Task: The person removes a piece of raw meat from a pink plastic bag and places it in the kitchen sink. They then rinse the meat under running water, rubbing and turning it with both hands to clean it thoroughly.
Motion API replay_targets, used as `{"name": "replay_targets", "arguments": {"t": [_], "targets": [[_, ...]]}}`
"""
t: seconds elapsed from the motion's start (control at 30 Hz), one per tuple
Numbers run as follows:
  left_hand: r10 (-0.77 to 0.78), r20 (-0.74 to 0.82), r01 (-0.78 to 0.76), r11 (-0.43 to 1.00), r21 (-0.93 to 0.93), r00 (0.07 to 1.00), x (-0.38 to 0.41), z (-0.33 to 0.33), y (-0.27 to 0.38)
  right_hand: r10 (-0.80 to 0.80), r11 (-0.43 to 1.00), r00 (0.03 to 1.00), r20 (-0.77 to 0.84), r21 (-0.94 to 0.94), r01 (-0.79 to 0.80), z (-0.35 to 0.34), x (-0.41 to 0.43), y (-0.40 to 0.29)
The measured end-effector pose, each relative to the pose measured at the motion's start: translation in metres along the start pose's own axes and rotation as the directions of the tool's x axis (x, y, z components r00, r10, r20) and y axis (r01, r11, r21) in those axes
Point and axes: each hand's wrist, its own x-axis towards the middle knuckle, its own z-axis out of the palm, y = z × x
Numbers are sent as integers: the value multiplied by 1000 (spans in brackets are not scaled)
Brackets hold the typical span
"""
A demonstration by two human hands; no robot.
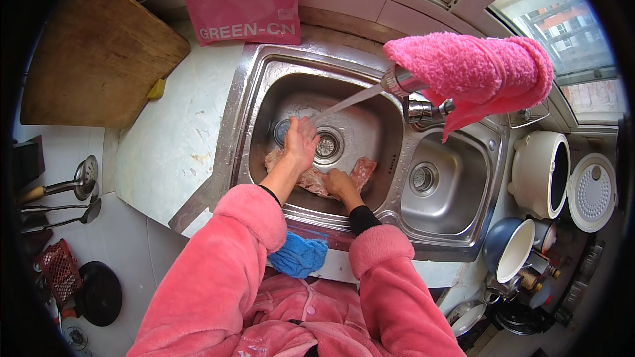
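A long piece of raw meat (312, 182), seemingly a strip of ribs, lies along the near side of the larger stainless steel sink basin (382, 134). Over its middle, my right hand (341, 183) is curled with the fingers closed on it. My left hand (301, 145) is held palm up with the fingers apart, above the meat's left part and beside the drain strainer (327, 145). Water (347, 103) runs from the faucet (397, 82) onto the left fingers. Whether the meat is one piece or several is hidden by my hands.
A pink towel (471, 69) wraps the faucet. The smaller basin (446, 188) adjoins on the right, near an open rice cooker (538, 173) and a blue pot (508, 248). A blue cloth (300, 255) hangs at the front edge. At left stands a wooden cutting board (99, 54).
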Motion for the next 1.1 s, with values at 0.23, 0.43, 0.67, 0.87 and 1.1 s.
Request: {"name": "replay_targets", "arguments": {"t": [0.23, 0.43, 0.67, 0.87, 1.1], "targets": [[-47, -10, 46, 993, -106, 999, -2, 2, 0, 2, 1000, 1000, -15, 8, -2, -1, -3, -4], [-65, -13, 62, 985, -159, 998, -7, 14, 4, 5, 1000, 1000, -26, 3, -4, 5, 4, 3], [-123, -34, 120, 988, -94, 992, 1, 12, 19, -3, 999, 997, -75, 37, 5, 6, 5, 6], [428, 39, -230, 406, 884, 903, 13, -38, 24, -77, 993, 989, -130, 77, 87, -1, -3, 4], [228, 379, -244, -458, 855, 897, 8, -59, 26, -203, 965, 929, -308, 95, 243, 5, -3, 6]]}}
